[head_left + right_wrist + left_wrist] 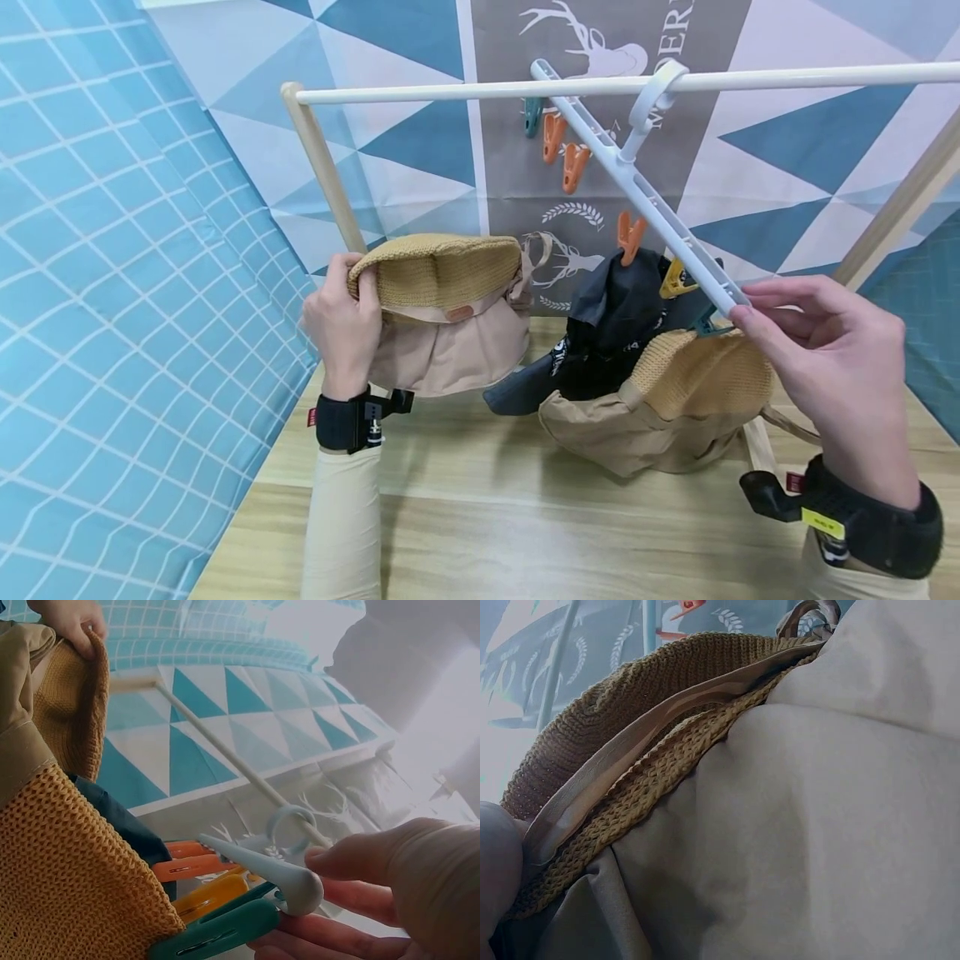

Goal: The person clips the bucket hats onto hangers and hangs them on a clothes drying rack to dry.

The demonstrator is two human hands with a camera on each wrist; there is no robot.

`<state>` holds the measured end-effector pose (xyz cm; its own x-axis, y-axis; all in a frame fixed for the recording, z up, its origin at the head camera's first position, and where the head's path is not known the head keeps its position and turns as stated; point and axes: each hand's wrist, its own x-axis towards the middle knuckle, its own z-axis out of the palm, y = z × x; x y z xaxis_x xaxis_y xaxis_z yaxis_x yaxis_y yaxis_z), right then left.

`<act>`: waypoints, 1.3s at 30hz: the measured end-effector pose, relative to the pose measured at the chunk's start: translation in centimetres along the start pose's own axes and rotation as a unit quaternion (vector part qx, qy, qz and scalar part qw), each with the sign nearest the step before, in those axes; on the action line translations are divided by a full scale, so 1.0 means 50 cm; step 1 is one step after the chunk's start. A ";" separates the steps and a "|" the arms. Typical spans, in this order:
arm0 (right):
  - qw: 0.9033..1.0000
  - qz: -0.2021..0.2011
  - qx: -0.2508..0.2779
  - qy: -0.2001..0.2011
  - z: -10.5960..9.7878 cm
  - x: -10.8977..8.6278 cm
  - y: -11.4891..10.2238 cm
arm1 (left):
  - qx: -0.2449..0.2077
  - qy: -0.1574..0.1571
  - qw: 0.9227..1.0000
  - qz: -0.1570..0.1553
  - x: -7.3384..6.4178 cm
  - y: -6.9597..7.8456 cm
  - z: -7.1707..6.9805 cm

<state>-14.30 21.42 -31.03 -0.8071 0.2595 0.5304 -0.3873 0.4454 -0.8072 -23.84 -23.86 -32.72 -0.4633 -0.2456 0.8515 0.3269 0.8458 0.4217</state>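
Note:
My left hand [342, 321] pinches the brim edge of a hat [457, 350] in pink fabric and tan knit, held up at the left. With thumb and fingers, my right hand [832, 350] grips the near end of a light-blue clip hanger [660, 200], which hooks over a white rail. From this end a teal clip [217, 930] holds a brown-and-knit hat [675, 408]. Beside it, a yellow clip [677, 279] and an orange clip [630, 237] are by a dark cap [615, 333].
The white rail [465, 90] crosses the view on wooden posts [326, 167]. Farther along the hanger hang orange clips [574, 167] and a teal clip [532, 115]. Below is a wooden tabletop [487, 517]; a patterned cloth [405, 42] stands behind.

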 end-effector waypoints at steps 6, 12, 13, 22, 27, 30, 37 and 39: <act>1.000 0.018 -0.005 -0.001 0.002 0.001 0.008 | -0.015 0.003 1.000 0.011 0.025 0.021 0.006; 1.000 0.014 0.006 0.000 0.001 0.007 0.013 | -0.021 -0.019 0.999 0.031 0.034 0.037 0.026; 1.000 0.016 0.009 0.003 0.001 0.008 0.014 | -0.022 -0.025 0.999 0.035 0.034 0.039 0.033; 1.000 0.022 0.007 0.011 0.007 0.013 0.025 | -0.022 -0.083 0.995 0.056 0.049 0.077 0.119; 1.000 0.014 0.015 0.006 0.007 0.014 0.026 | -0.032 -0.116 0.992 0.049 0.051 0.096 0.166; 1.000 -0.003 0.018 0.006 0.001 0.021 0.024 | -0.032 -0.123 0.991 0.044 0.047 0.102 0.180; 0.988 -0.039 0.140 -0.050 -0.042 0.117 0.013 | -0.024 -0.122 0.991 0.049 0.042 0.103 0.191; 0.992 -0.046 0.091 -0.068 -0.051 0.157 0.001 | -0.023 -0.125 0.991 0.052 0.042 0.102 0.191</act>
<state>-19.50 25.66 -26.23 -0.8126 0.1006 0.5740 -0.5264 0.2959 -0.7971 -31.01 -15.53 -31.75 -0.6124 -0.0286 0.7900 0.4185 0.8361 0.3547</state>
